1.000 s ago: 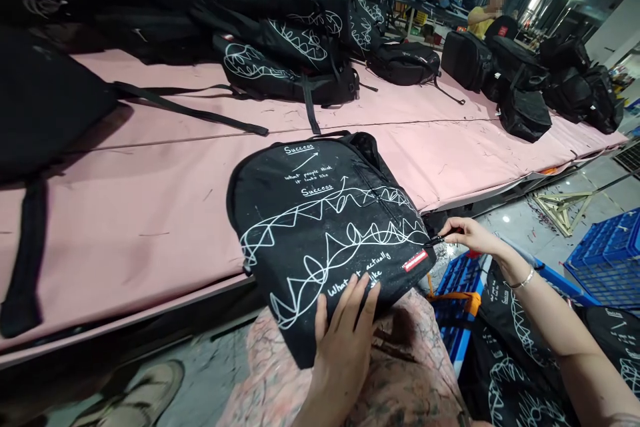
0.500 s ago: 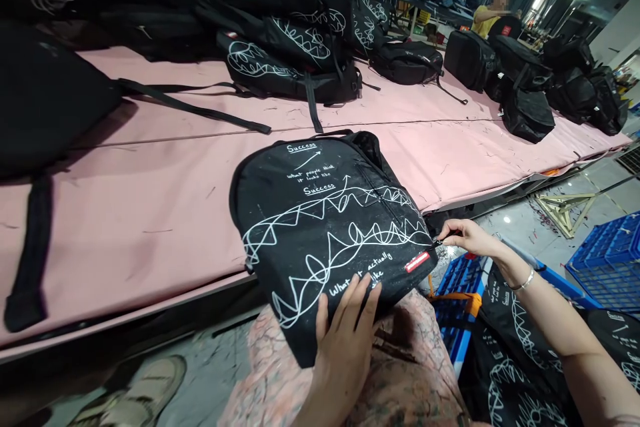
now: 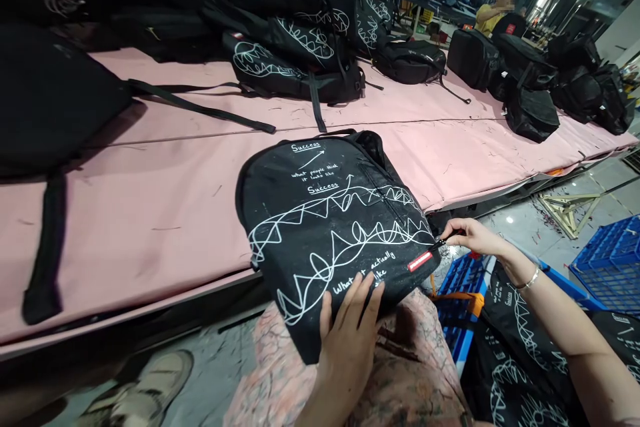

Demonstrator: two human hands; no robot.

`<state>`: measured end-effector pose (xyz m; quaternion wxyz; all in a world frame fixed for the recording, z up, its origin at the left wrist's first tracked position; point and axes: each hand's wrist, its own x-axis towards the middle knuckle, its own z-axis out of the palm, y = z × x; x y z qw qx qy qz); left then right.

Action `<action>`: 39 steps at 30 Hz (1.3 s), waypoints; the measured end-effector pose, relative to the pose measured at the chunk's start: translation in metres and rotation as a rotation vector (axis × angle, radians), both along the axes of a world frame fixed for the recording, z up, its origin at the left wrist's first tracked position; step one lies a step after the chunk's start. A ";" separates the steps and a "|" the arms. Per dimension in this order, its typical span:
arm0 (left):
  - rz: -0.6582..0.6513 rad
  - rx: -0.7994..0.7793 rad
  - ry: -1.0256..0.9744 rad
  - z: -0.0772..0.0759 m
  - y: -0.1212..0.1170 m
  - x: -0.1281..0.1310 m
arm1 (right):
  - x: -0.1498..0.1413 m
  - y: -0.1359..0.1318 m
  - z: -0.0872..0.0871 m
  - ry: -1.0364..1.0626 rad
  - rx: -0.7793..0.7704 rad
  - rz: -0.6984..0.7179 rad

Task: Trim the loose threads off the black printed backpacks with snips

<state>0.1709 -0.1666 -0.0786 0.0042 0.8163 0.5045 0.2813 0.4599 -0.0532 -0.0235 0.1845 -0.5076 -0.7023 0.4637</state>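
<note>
A black backpack (image 3: 325,227) printed with white scribbles and the word "Success" leans from my lap onto the edge of the pink table (image 3: 150,213). My left hand (image 3: 350,340) lies on its lower edge, fingers stretched flat on the fabric. My right hand (image 3: 473,237) is at the bag's right side, fingers pinched on a small black zipper pull (image 3: 440,242). A small red label (image 3: 420,260) sits near that corner.
Several more black backpacks (image 3: 295,47) are piled along the back of the table, straps trailing. Blue plastic crates (image 3: 607,267) and further printed bags (image 3: 520,340) stand to my right. A person in yellow (image 3: 493,10) sits far back. A shoe (image 3: 150,387) rests on the floor.
Both hands keep their hold; the view has drifted slightly, shifting the backpack a little to the right in the picture.
</note>
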 end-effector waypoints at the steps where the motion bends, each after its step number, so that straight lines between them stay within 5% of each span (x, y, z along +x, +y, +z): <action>1: 0.001 0.002 -0.005 0.000 0.000 0.000 | -0.002 0.000 0.000 0.004 0.004 0.006; 24: -0.001 -0.002 0.119 0.001 -0.001 -0.001 | -0.051 -0.005 0.018 -0.277 0.171 0.146; 39: -0.092 -0.006 0.002 0.002 0.004 -0.001 | -0.052 -0.033 0.007 -0.120 0.280 0.032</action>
